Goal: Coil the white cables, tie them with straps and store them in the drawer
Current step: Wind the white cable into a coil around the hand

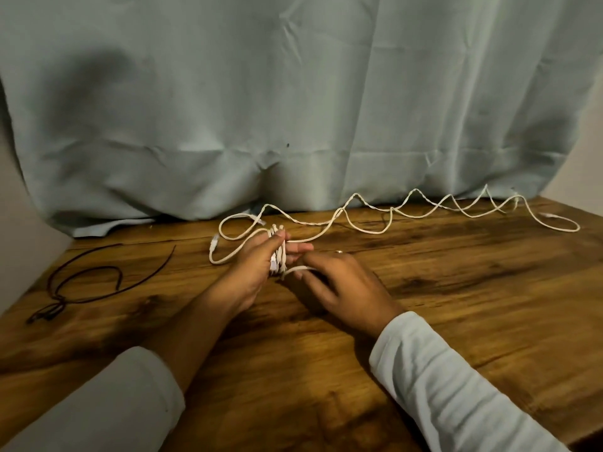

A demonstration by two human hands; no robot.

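Note:
Several turns of a white cable are wound around the fingers of my left hand, whose thumb presses on the coil. My right hand pinches the loose strand of that cable just right of the coil, low over the wooden table. From the coil the cable runs on in wavy loops along the back of the table to the far right. A second white cable loop with a plug end lies just left of my left hand. No drawer is in view.
Dark thin straps or cords lie in loops at the table's left side. A pale green curtain hangs behind the table and drapes onto its back edge. The table's right edge runs diagonally at the far right.

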